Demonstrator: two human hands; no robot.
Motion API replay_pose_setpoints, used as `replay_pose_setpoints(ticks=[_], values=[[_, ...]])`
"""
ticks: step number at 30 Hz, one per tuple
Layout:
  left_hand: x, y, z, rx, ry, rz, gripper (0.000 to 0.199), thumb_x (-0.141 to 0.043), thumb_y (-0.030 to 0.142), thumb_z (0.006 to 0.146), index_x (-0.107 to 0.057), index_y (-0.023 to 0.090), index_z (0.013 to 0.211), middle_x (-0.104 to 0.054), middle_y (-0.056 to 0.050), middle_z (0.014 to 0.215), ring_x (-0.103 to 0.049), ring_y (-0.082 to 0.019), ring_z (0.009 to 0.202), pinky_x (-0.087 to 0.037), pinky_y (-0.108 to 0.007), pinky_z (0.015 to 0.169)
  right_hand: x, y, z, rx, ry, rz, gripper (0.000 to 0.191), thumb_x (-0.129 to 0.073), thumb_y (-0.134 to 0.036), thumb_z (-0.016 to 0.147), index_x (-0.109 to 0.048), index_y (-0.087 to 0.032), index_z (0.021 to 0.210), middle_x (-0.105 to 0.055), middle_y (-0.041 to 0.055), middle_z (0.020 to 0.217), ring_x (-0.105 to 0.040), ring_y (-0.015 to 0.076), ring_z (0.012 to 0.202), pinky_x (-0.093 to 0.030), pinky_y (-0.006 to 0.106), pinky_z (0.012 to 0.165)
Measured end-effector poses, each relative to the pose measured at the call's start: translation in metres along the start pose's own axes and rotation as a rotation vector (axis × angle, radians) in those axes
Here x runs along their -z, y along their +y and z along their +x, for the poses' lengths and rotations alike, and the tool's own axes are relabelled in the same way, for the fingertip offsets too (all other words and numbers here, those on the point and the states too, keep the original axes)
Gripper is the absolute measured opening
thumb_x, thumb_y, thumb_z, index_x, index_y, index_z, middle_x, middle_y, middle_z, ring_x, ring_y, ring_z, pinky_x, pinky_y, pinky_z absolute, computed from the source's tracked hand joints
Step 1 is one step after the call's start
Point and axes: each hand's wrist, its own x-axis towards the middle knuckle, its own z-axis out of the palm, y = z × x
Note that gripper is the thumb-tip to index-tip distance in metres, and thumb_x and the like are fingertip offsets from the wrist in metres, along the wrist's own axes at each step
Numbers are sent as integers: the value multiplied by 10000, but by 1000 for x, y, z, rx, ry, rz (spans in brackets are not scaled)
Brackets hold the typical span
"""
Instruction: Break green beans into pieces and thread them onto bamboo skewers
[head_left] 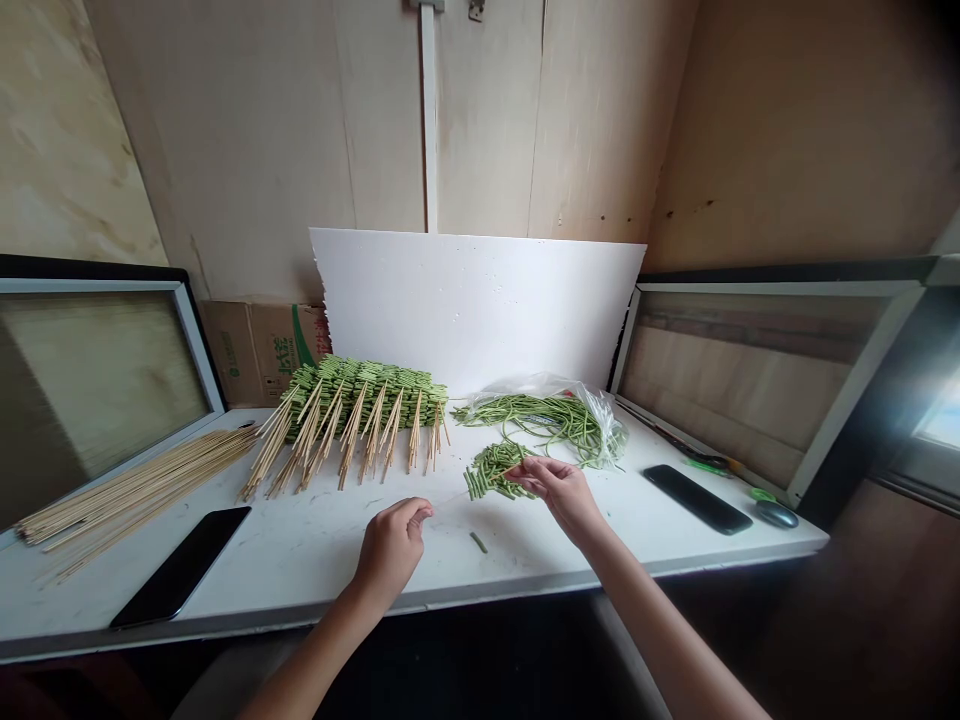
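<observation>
My left hand (395, 543) is closed in a pinch above the front of the table. My right hand (553, 485), its fingertips together, is over a pile of short-cut green bean pieces (499, 462). A thin bamboo skewer (512, 470) shows at my right fingertips; a faint, blurred line runs from there to my left hand. One loose bean piece (478, 542) lies on the white table (525, 560) between my forearms. At the left stands a high stack of skewered green beans (375, 395), bare stick ends pointing toward me.
Loose bamboo skewers (142, 480) lie far left, behind a black phone (184, 565). Long whole green beans (540, 412) spill from a clear plastic bag (604, 425). A second dark phone (696, 498) and a mouse (776, 514) lie right. A white board (480, 310) stands behind.
</observation>
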Motion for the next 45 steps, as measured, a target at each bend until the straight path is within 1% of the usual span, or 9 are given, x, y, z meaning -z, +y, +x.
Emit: replay_pose_setpoints(ticks=[5, 17, 24, 29, 32, 34, 38, 42, 45], values=[[4, -4, 3, -24, 38, 31, 274, -467, 129, 915, -722, 215, 865, -784, -54, 847, -731, -210, 761, -534, -289, 711, -4, -1, -3, 8, 24, -75, 437, -789, -616, 778, -804, -196, 900, -815, 125, 973, -758, 309, 997, -581, 403, 858], [7, -8, 3, -44, 24, 50, 297, -459, 91, 893, -731, 210, 874, -787, -59, 861, -738, -213, 771, -559, -301, 723, -19, 3, -9, 9, 32, 0, 407, -815, -584, 776, -797, -193, 886, -815, 122, 956, -764, 310, 989, -577, 475, 972], [1, 0, -1, -71, 9, 17, 296, -455, 92, 903, -725, 209, 871, -775, -56, 835, -730, -203, 748, -544, -281, 698, -42, 29, -15, -47, 23, 41, 432, -884, -579, 681, -780, -169, 773, -779, 96, 874, -763, 277, 856, -634, 471, 880], [3, 3, 2, -36, 38, 19, 268, -464, 129, 927, -712, 210, 863, -761, -45, 789, -709, -198, 705, -511, -273, 672, -42, 26, -14, -56, 6, 19, 438, -842, -585, 732, -796, -171, 868, -770, 113, 990, -739, 293, 980, -639, 432, 838], [6, 0, 6, 19, 68, 27, 253, -462, 166, 947, -701, 208, 874, -748, -40, 759, -695, -200, 685, -487, -271, 652, -38, 15, -14, 3, -57, -228, 443, -702, -597, 862, -795, -183, 990, -783, 121, 980, -729, 287, 962, -613, 367, 719], [8, -3, 8, 58, 81, 27, 250, -460, 204, 964, -694, 207, 875, -737, -38, 744, -681, -200, 671, -481, -277, 653, -39, 11, -18, 70, -138, -518, 372, -656, -536, 903, -807, -196, 907, -790, 104, 927, -719, 256, 866, -571, 340, 699], [9, -7, 9, 92, 66, 28, 256, -449, 228, 972, -683, 208, 870, -723, -32, 734, -669, -200, 668, -471, -280, 654, -52, 19, -31, 58, -228, -980, 107, -739, -316, 804, -800, -229, 788, -778, 62, 812, -682, 233, 796, -503, 313, 704], [8, -6, 7, 87, 44, 36, 266, -434, 237, 975, -669, 210, 851, -715, -31, 722, -669, -203, 670, -462, -279, 649, -60, 31, -37, 55, -183, -1138, 97, -687, -174, 798, -763, -224, 764, -755, 75, 840, -653, 276, 976, -475, 306, 734], [9, -5, 7, 92, 39, 37, 276, -430, 266, 984, -666, 211, 850, -717, -36, 731, -675, -210, 680, -455, -275, 632, -52, 32, -31, 119, -178, -1101, 131, -621, -185, 866, -731, -206, 798, -732, 83, 857, -646, 269, 936, -485, 346, 804]])
